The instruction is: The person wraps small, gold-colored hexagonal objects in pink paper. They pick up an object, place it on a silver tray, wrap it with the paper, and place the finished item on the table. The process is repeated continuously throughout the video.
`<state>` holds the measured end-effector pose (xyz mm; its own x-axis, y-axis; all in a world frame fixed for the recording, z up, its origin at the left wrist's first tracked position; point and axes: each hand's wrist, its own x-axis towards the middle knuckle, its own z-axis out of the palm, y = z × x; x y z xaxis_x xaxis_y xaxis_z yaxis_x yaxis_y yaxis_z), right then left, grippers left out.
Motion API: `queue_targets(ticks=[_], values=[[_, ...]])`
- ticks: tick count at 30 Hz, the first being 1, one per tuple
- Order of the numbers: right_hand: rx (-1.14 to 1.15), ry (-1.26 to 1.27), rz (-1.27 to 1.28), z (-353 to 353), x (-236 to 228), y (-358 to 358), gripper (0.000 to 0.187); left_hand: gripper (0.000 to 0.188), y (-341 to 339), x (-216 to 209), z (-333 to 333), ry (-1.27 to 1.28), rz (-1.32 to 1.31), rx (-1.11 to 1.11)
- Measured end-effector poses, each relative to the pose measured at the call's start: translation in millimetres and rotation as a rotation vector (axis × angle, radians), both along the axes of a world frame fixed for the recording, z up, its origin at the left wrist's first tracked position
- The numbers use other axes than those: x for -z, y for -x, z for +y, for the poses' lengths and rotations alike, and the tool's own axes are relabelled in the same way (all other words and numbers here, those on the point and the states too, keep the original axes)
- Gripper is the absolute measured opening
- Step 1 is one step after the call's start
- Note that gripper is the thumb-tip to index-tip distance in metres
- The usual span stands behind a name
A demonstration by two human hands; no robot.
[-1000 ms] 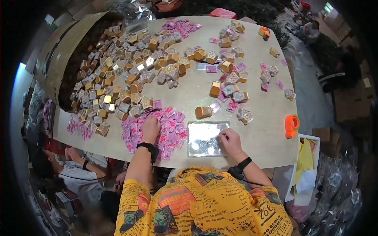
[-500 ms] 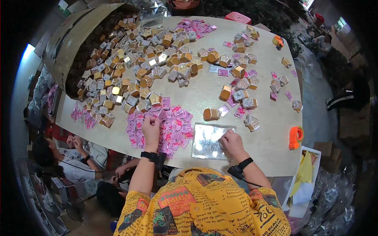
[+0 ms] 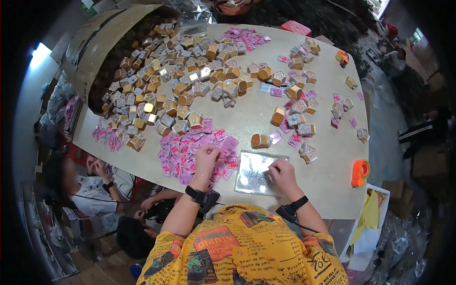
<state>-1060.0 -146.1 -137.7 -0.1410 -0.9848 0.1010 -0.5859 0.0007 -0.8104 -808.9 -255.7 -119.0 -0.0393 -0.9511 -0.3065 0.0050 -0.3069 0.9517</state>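
shirt: yellow, printed patches, short sleeves | wrists: black bands (one each) | hands: bare

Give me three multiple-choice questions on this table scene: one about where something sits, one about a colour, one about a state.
1. Where does the tape dispenser lie?
A. the table's right edge
B. inside the cardboard box
C. under the left hand

2. What colour are the slips by the left hand?
A. green
B. pink
C. white

3. What is the right hand doing?
A. hanging off the table
B. resting on the clear flat sheet
C. gripping the dispenser

A: it sits near the right rim. B: the pile is pink. B: its fingers touch the sheet.
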Motion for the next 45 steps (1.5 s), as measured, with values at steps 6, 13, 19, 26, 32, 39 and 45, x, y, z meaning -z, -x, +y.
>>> queue_targets(ticks=[6,13,19,26,32,39,45], values=[[-0.018,-0.059,0.092,-12,6,2,0.009,0.008,8,-7,6,-0.085,0.102,0.041],[-0.131,-0.381,0.223,3,51,12,0.018,0.004,-3,-7,16,-0.157,0.187,0.003],[-0.149,-0.345,0.353,6,81,-2,0.015,0.004,-3,-5,22,-0.176,0.193,-0.012],[-0.097,-0.248,0.318,-11,66,-9,0.01,0.006,-7,-4,26,-0.182,0.186,-0.009],[-0.199,-0.381,0.423,-22,85,0,0.011,0.006,0,-10,25,-0.159,0.17,0.048],[-0.249,-0.238,0.463,-2,46,5,0.011,0.007,-9,-2,28,-0.161,0.156,0.047],[-0.222,-0.148,0.439,8,33,10,0.011,0.009,-3,-2,31,-0.159,0.154,0.094]])
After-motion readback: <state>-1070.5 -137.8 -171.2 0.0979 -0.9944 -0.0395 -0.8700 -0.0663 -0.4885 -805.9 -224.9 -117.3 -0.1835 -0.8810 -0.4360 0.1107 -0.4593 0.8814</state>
